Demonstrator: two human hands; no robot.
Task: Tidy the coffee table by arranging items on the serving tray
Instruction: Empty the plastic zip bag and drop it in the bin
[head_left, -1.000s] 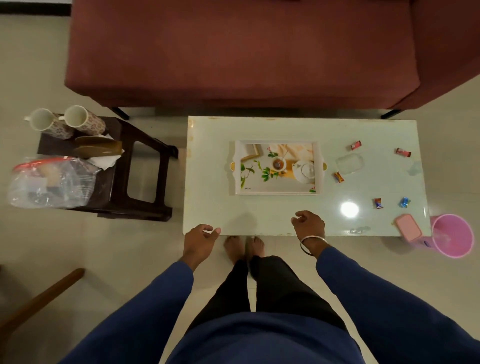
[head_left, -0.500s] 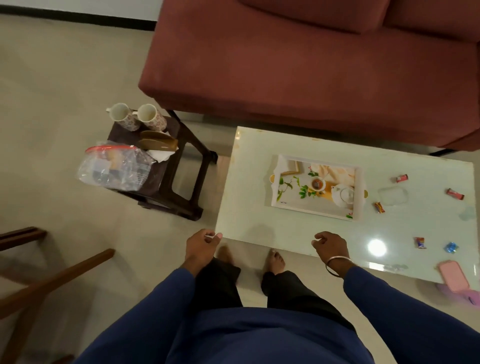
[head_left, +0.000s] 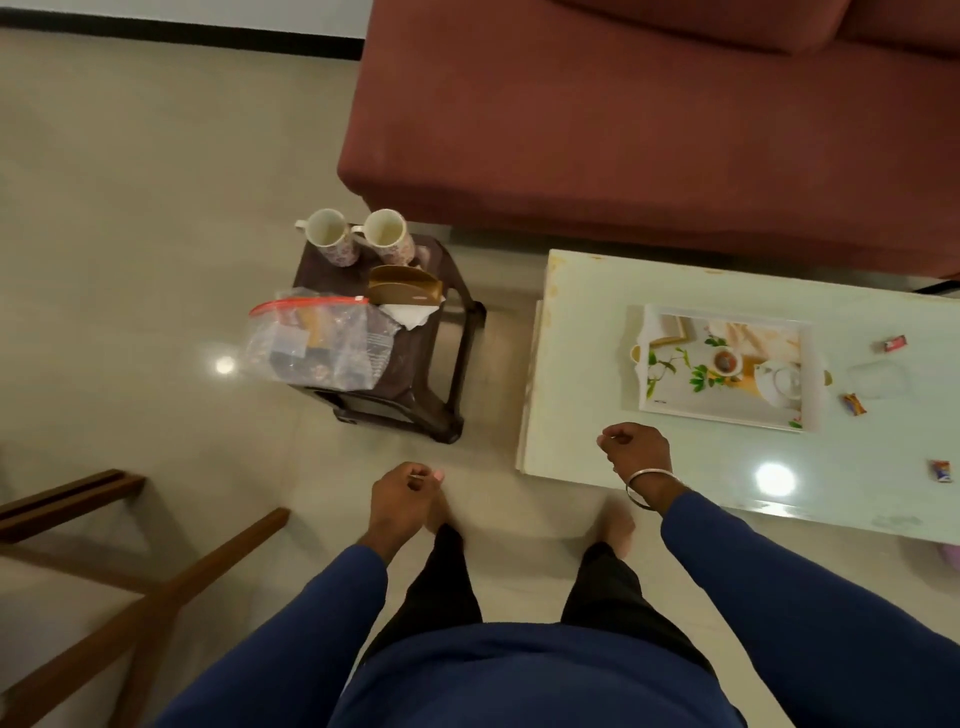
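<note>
Your left hand (head_left: 402, 493) hangs low in front of you, fingers curled loosely inward, thumb tip showing pale at the front, wrist straight out of the blue sleeve. Your right hand (head_left: 636, 452) sits higher and further forward, also curled into a loose fist, knuckles up, nothing visibly gripped in it. A metal bangle (head_left: 644, 488) rings your right wrist just ahead of the cuff. Both forearms reach forward and angle slightly toward each other, elbows out wide. Your bare feet show below, set apart.
</note>
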